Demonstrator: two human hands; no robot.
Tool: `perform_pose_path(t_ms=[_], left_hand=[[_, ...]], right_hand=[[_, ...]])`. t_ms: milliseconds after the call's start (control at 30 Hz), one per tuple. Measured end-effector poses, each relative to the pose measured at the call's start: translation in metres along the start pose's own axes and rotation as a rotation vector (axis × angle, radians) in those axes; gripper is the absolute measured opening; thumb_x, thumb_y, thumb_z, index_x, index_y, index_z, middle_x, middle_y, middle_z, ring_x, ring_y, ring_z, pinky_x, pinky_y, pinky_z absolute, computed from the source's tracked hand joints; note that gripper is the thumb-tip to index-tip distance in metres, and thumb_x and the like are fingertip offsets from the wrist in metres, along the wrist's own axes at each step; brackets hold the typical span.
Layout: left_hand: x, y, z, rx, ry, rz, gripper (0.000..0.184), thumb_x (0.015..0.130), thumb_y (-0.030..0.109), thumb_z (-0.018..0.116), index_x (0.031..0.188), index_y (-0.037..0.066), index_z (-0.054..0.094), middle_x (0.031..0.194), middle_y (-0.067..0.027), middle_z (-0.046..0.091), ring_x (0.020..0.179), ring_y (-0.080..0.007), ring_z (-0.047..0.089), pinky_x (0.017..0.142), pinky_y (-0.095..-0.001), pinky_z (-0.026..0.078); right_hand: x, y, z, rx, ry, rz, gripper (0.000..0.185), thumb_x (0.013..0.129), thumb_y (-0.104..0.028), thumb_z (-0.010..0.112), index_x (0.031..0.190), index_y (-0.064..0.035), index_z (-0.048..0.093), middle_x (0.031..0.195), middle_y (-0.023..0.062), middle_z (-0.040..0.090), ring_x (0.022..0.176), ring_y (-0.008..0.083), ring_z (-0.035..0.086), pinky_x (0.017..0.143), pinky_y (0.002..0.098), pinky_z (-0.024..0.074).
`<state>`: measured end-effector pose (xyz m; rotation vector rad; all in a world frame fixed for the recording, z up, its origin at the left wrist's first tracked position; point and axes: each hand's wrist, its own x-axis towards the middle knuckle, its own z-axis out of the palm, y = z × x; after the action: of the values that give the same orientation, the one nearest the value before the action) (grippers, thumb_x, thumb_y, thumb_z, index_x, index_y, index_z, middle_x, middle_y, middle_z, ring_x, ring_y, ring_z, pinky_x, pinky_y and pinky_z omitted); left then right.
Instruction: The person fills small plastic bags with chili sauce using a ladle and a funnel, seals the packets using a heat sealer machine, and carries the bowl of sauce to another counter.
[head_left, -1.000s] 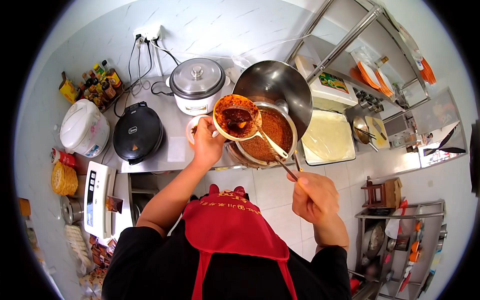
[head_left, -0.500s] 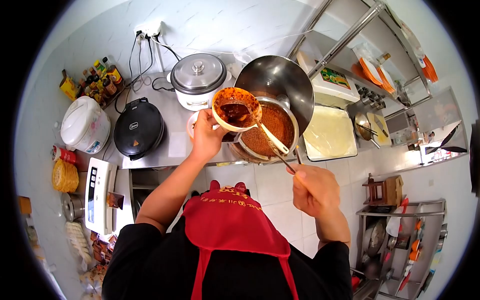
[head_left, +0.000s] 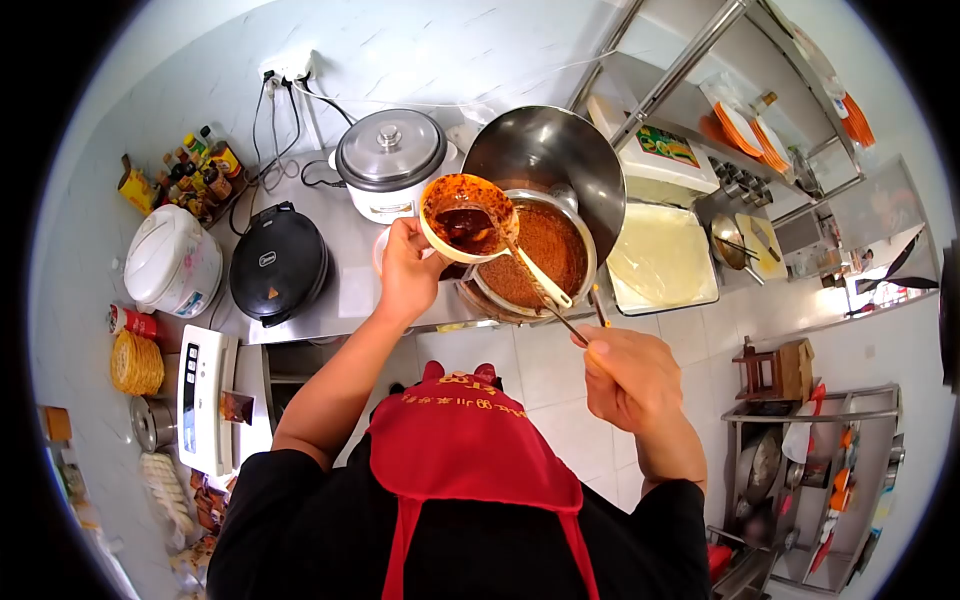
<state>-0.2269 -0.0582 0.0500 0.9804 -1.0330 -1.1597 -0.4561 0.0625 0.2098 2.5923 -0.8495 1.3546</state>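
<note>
My left hand [head_left: 408,272] grips the left side of a yellow-rimmed bowl [head_left: 455,243], which is tilted and coated with dark red sauce. A spoon with a cream handle [head_left: 545,282] rests in the bowl and sticks out over its right edge. My right hand [head_left: 632,378] is closed around thin dark sticks [head_left: 568,326] whose upper ends reach toward the spoon handle. Beneath and beside the bowl stands a metal pot [head_left: 588,250] of reddish-brown ground mixture [head_left: 540,255]. A large dark metal bowl [head_left: 550,145] leans behind the pot.
A rice cooker [head_left: 390,160] stands behind the bowl. Left of it are a black electric griddle [head_left: 277,265], a white cooker [head_left: 172,262] and bottles [head_left: 205,170]. A pale-lined tray [head_left: 660,260] lies right of the pot, below a metal rack [head_left: 690,60].
The tilted bowl and my left hand have shifted slightly left and up. My right hand has moved slightly right. Both hands keep their grip, and the whole view has shifted a little.
</note>
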Motion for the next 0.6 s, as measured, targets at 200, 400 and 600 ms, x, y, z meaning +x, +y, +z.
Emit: perform_pose_path(t_ms=[200, 400, 600], left_hand=[[0.000, -0.002, 0.004, -0.024, -0.046, 0.055, 0.032, 0.088, -0.009, 0.063, 0.108, 0.000, 0.040, 0.104, -0.0148, 0.067, 0.095, -0.0174, 0.066, 0.078, -0.0259, 0.055], [0.003, -0.021, 0.000, 0.070, -0.046, 0.089, 0.035, 0.087, -0.010, 0.063, 0.109, 0.001, 0.039, 0.109, -0.0151, 0.064, 0.100, -0.0187, 0.065, 0.085, -0.0293, 0.055], [0.004, -0.036, -0.004, 0.092, -0.039, 0.114, 0.032, 0.088, -0.009, 0.062, 0.108, 0.000, 0.039, 0.110, -0.0136, 0.062, 0.099, -0.0185, 0.065, 0.084, -0.0302, 0.057]], right_hand=[[-0.005, 0.007, 0.001, -0.002, -0.020, 0.010, 0.020, 0.089, 0.006, 0.059, 0.108, 0.0009, 0.056, 0.079, 0.0177, 0.070, 0.067, 0.0268, 0.072, 0.062, 0.0348, 0.0584], [-0.021, 0.022, 0.004, 0.071, 0.316, 0.292, 0.012, 0.094, 0.000, 0.056, 0.105, 0.0050, 0.055, 0.080, 0.0158, 0.070, 0.063, 0.0204, 0.069, 0.058, 0.0283, 0.0547], [-0.036, 0.082, -0.001, 0.469, 0.933, 0.997, 0.014, 0.097, -0.009, 0.057, 0.099, 0.0052, 0.058, 0.075, 0.0143, 0.064, 0.061, 0.0216, 0.067, 0.057, 0.0311, 0.0574]])
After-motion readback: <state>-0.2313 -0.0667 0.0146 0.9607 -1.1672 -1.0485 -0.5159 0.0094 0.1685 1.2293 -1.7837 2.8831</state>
